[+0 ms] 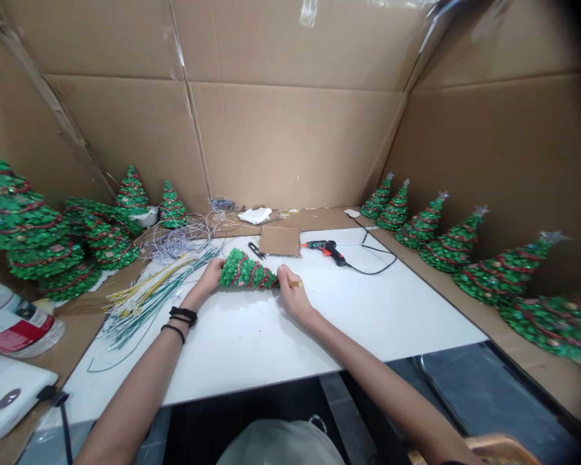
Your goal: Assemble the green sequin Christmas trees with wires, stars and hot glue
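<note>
A small green Christmas tree [246,271] with red garland lies on its side above the white board, its tip toward the right. My left hand [210,276] grips its wide base. At the tip, my right hand [293,294] is closed around a thin tan stick [295,283], whose far end is hidden by the fingers and meets the tree's top. Behind the tree are a square of cardboard [279,241] and black-handled snips [256,250]. A glue gun [326,248] with an orange trigger lies beyond my right hand.
Green and yellow wires [159,294] and coiled clear wire [181,239] lie left on the white board [368,310]. Finished trees with silver stars [450,248] line the right side; more trees [24,219] stand left. A plastic bottle [17,320] and white device [12,394] sit near left.
</note>
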Tool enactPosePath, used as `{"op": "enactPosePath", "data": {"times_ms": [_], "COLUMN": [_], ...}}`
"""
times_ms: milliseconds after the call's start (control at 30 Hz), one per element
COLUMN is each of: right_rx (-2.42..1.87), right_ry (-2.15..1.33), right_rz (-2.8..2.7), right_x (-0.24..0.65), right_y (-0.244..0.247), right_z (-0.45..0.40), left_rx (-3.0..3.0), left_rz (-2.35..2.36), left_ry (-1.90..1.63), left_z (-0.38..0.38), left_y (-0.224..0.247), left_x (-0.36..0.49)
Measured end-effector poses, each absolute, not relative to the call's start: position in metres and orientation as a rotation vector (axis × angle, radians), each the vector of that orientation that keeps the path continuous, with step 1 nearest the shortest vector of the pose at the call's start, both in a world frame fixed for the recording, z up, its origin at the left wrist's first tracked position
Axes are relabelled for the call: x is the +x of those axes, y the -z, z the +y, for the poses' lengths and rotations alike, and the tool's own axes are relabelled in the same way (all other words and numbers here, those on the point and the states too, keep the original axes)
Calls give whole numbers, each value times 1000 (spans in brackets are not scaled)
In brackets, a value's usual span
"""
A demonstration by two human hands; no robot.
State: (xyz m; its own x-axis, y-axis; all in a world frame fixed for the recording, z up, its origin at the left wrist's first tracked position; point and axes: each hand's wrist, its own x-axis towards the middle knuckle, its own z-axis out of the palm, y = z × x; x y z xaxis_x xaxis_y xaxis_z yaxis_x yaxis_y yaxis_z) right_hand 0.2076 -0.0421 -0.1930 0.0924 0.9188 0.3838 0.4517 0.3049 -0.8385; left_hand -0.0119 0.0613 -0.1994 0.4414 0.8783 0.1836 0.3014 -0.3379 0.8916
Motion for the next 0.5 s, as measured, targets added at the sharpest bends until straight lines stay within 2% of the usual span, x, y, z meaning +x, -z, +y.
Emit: {"op": "enactPosePath", "data": {"times_ms": [133, 233, 333, 433, 500], "right_rx": [-1283, -1254, -1177, -1173, -1200], "right_ry": [-659, -784, -620, -370, -410], "right_rz": [-1469, -1221, -1115, -1235, -1368], "right_x": [208, 217, 236, 256, 265], "right_y": [192, 189, 183, 179, 180], "right_z": [-40, -37, -34, -29, -26], "left_rx": [1890, 1916, 1941, 1949, 1948], "left_rz": [996, 991, 995, 1000, 1000], "left_ry": [-877, -877, -877, -882, -885], "left_z": [64, 67, 70, 72, 72], "left_y": [200, 200, 201, 203, 205], "left_x": [-13, -14, -16, -17, -18]}}
